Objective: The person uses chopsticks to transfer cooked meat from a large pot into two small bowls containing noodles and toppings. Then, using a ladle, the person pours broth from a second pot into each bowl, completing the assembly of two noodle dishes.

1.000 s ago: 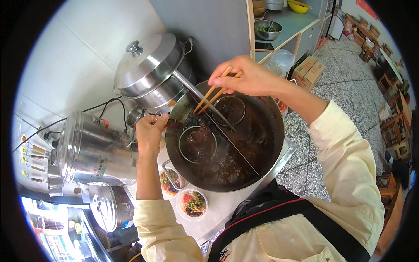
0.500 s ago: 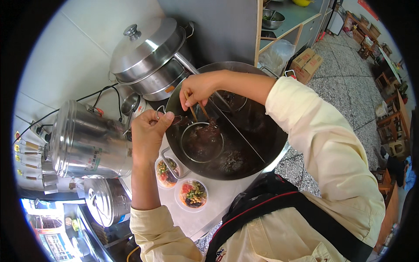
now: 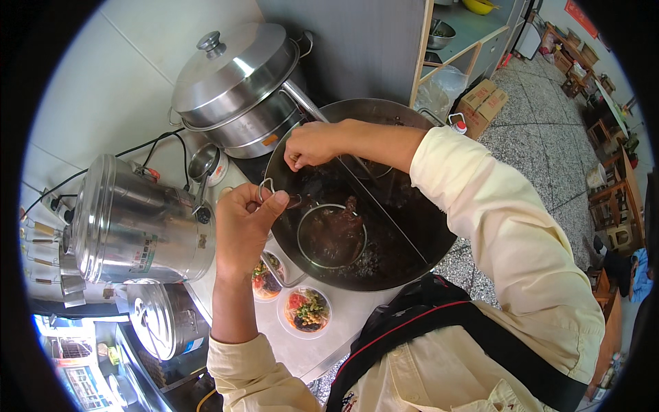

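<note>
Working over a wide, divided pot of dark liquid, a person in a cream long-sleeved shirt has both bare hands at its left half, as we read the view with the pot as our clock face. The left hand stands at nine o'clock, just outside the rim, its thumb and fingers clamped together on the reddish-brown handle of a round wire strainer. We find the strainer's ring inside the pot, toward seven o'clock, with dark brown food in it and around it the liquid.

Toward eleven o'clock, the right hand hovers over the liquid with its knuckles up and its fingers bent downward. How tightly those fingers close, and on what, we cannot tell; their tips are partly hidden. The metal divider slants toward five o'clock, and a long steel tube slopes in from ten.

On the counter, we count two pale bowls of colourful toppings, between seven and eight o'clock. A lidded steel pot stands at ten, a tall steel container at nine, and a cardboard box at two.
</note>
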Demonstrator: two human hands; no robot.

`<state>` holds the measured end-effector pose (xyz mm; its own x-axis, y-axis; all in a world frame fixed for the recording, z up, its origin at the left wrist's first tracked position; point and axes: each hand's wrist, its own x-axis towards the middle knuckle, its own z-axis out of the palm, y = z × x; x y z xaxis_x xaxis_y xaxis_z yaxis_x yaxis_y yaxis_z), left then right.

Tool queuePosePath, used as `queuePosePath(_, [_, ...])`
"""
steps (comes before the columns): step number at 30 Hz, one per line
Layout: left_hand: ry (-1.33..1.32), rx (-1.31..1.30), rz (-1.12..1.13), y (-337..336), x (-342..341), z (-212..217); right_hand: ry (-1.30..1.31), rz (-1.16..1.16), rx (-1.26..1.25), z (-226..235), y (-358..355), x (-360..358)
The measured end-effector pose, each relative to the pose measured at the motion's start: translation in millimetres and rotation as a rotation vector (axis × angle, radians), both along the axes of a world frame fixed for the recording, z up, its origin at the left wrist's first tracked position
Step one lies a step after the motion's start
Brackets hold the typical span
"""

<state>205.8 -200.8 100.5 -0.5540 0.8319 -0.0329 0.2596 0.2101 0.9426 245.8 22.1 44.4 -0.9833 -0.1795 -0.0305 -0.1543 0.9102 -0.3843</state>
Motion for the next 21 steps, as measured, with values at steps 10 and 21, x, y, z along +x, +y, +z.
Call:
queuePosePath(10, [0.049,-0.023,0.053,4,-7,-3,0.153,-0.068,-0.195,68,9,53])
queuePosePath(21, [0.011,0.1,0.151,37,-29,1,0.216,-0.021,-0.492,140,1,226])
